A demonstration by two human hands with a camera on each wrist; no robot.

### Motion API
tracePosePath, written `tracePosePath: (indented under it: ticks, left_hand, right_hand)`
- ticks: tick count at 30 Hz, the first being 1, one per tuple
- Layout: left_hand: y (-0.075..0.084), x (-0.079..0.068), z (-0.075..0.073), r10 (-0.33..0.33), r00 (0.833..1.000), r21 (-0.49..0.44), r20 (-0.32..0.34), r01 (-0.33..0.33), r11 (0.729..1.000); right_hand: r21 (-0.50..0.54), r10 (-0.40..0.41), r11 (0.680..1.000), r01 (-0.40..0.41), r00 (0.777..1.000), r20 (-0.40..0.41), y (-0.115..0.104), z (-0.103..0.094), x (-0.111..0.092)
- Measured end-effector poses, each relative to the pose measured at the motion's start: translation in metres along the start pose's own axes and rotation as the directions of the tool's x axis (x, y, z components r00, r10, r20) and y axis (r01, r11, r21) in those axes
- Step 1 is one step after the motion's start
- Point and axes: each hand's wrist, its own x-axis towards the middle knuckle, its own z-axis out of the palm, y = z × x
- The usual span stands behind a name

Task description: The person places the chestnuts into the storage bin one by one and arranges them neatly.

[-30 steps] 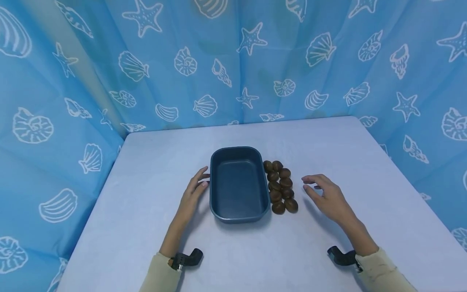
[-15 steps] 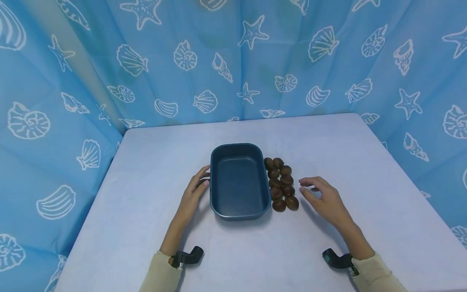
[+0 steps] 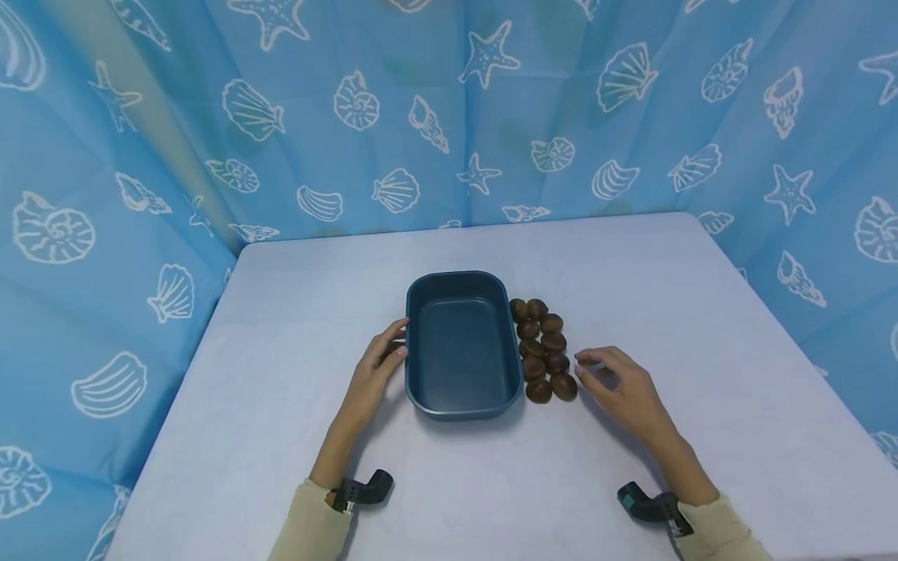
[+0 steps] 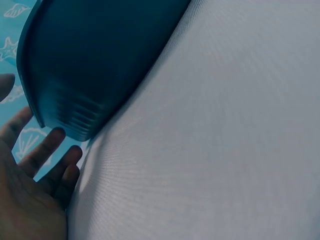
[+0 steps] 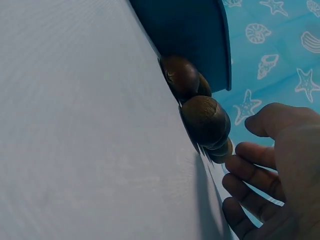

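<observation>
A dark blue rectangular bin (image 3: 463, 354) stands upright on the table, its inside bare. My left hand (image 3: 368, 379) is at its left wall, fingers loosely spread; in the left wrist view its fingertips lie by the bin's rim, and whether they touch cannot be told. Several brown, glossy chestnuts (image 3: 553, 342) lie in two rough columns along the bin's right side. Just right of the nearest ones hovers my right hand (image 3: 627, 393), thumb and fingers loosely bent and apart, holding nothing. The right wrist view shows a gap between that hand and the chestnuts (image 5: 205, 120).
A white cloth covers the table (image 3: 491, 491). Blue curtains (image 3: 435, 117) with white shell and starfish prints hang behind it and at both sides. Each wrist wears a black camera mount (image 3: 365, 488).
My right hand has moved slightly left, closer to the chestnuts. The left hand stays by the bin. The head view has tilted a little, so the scene sits higher.
</observation>
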Motion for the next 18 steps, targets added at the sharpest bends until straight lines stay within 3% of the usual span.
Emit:
tracePosePath:
  ticks: [8, 18]
  left_hand:
    - [0.01, -0.004, 0.002, 0.017, 1.0, -0.021, -0.001, -0.017, 1.0]
    - [0.015, -0.006, 0.003, -0.018, 1.0, 0.021, -0.008, 0.018, 1.0]
  right_hand:
    - [0.043, 0.04, 0.998, -0.042, 0.997, 0.062, 0.002, 0.001, -0.004]
    - [0.038, -0.001, 0.999, -0.002, 0.998, 0.069, 0.003, 0.008, -0.012]
